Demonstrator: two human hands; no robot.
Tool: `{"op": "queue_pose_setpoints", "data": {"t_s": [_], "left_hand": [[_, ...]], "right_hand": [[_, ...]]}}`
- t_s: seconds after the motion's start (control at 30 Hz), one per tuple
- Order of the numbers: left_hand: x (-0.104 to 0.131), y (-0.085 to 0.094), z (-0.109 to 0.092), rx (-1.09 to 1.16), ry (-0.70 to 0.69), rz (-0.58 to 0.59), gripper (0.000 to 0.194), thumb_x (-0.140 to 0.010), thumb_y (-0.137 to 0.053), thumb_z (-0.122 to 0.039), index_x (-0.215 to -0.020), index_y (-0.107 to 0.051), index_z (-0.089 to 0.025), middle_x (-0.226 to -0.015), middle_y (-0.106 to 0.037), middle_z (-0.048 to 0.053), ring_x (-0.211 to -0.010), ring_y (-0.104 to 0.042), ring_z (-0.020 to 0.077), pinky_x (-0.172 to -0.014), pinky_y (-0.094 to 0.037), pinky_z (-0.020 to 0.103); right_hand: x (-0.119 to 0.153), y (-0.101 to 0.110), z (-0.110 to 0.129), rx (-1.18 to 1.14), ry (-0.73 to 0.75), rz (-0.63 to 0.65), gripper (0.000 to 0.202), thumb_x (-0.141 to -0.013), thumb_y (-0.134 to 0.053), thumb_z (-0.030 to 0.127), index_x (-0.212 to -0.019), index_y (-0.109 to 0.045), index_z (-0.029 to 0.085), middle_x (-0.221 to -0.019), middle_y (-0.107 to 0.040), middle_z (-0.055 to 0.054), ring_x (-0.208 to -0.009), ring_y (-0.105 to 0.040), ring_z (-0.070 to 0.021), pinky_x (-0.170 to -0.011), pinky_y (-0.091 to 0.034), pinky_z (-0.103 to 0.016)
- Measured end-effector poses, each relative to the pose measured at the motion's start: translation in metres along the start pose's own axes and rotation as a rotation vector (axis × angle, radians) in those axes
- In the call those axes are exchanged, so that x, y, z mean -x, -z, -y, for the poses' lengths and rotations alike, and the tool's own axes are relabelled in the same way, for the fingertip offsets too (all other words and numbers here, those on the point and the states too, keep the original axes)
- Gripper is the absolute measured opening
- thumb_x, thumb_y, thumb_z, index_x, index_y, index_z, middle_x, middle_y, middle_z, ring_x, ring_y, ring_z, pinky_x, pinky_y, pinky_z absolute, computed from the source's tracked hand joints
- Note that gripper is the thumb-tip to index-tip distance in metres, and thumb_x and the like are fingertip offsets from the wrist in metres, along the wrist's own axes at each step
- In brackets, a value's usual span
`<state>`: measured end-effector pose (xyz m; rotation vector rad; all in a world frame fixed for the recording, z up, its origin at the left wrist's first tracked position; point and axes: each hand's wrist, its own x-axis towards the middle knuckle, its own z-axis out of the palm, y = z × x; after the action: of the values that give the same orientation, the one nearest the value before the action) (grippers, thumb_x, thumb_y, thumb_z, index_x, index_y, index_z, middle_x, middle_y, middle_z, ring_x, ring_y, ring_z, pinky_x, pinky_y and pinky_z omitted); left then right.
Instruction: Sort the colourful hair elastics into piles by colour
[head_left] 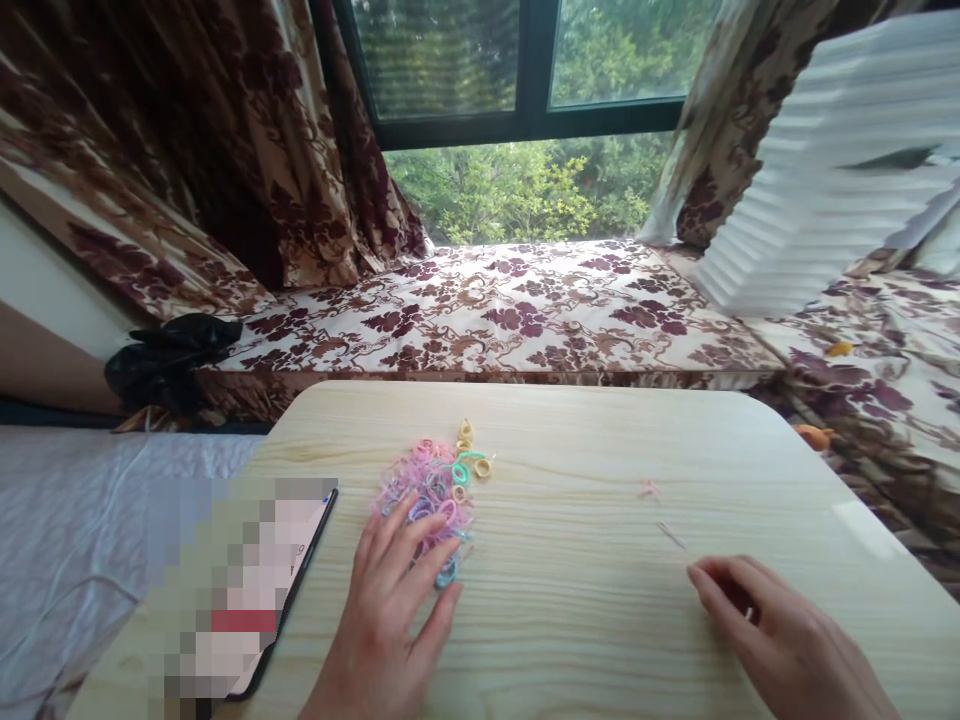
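A loose pile of small coloured hair ties, mostly pink and purple with some teal and yellow ones, lies left of the middle of the wooden table. My left hand rests over the pile's near side, palm down, fingers spread and touching the bands. On the right, my right hand has thumb and forefinger closed in a pinch; anything between the tips is hidden. Just beyond those fingertips is a thin pale purple band. A little farther back lies a small pink band.
A phone, partly blurred out, is at the table's left side. Beyond the far edge runs a flower-patterned window seat below a window. White pleated material stands at the right. A black bag sits at the left.
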<state>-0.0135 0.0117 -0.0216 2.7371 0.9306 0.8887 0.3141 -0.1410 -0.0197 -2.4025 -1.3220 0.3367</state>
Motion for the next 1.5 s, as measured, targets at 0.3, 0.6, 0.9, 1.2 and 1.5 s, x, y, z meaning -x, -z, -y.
{"op": "queue_pose_setpoints", "data": {"t_s": [0.3,0.6,0.9,1.2,1.5], "left_hand": [[-0.002,0.001,-0.003,-0.022,-0.013,0.012,0.029,-0.091,-0.054,-0.012,-0.117,-0.059,-0.023,-0.124,-0.062,0.007,-0.137,-0.038,0.025,-0.115,-0.029,0.049],[-0.001,0.001,0.0,-0.012,-0.022,-0.016,0.029,-0.091,-0.055,-0.013,-0.118,-0.059,-0.023,-0.122,-0.063,0.006,-0.137,-0.04,0.0248,-0.116,-0.029,0.048],[-0.001,0.003,0.002,-0.035,-0.035,-0.015,0.031,-0.091,-0.055,-0.012,-0.12,-0.058,-0.021,-0.124,-0.062,0.008,-0.139,-0.037,0.0256,-0.116,-0.027,0.048],[0.0,0.003,0.003,-0.04,-0.018,-0.012,0.029,-0.091,-0.055,-0.014,-0.119,-0.06,-0.022,-0.122,-0.064,0.007,-0.136,-0.041,0.0254,-0.114,-0.03,0.047],[-0.003,0.002,0.002,-0.035,0.008,-0.013,0.029,-0.09,-0.056,-0.017,-0.118,-0.062,-0.025,-0.12,-0.066,0.005,-0.134,-0.047,0.0264,-0.115,-0.033,0.05]], "right_hand": [[-0.019,0.01,0.017,0.005,-0.146,-0.039,0.042,-0.074,-0.041,0.062,-0.069,-0.066,0.028,-0.073,-0.07,-0.003,-0.065,-0.067,-0.0223,-0.055,-0.046,-0.032],[-0.045,0.016,0.017,0.148,-0.096,-0.066,0.037,-0.074,-0.035,0.053,-0.066,-0.061,0.027,-0.078,-0.07,-0.004,-0.069,-0.066,-0.0238,-0.056,-0.041,-0.033],[-0.068,0.007,0.021,0.163,-0.019,-0.067,0.036,-0.078,-0.037,0.05,-0.066,-0.061,0.026,-0.082,-0.07,-0.006,-0.072,-0.066,-0.0241,-0.059,-0.041,-0.034],[-0.064,0.017,0.009,0.125,0.02,-0.106,0.037,-0.078,-0.039,0.047,-0.078,-0.068,0.026,-0.088,-0.072,-0.005,-0.075,-0.068,-0.0233,-0.063,-0.045,-0.034],[-0.062,0.012,0.011,0.105,0.042,-0.071,0.032,-0.083,-0.044,0.045,-0.077,-0.069,0.025,-0.086,-0.072,-0.004,-0.072,-0.068,-0.0202,-0.061,-0.046,-0.031]]}}
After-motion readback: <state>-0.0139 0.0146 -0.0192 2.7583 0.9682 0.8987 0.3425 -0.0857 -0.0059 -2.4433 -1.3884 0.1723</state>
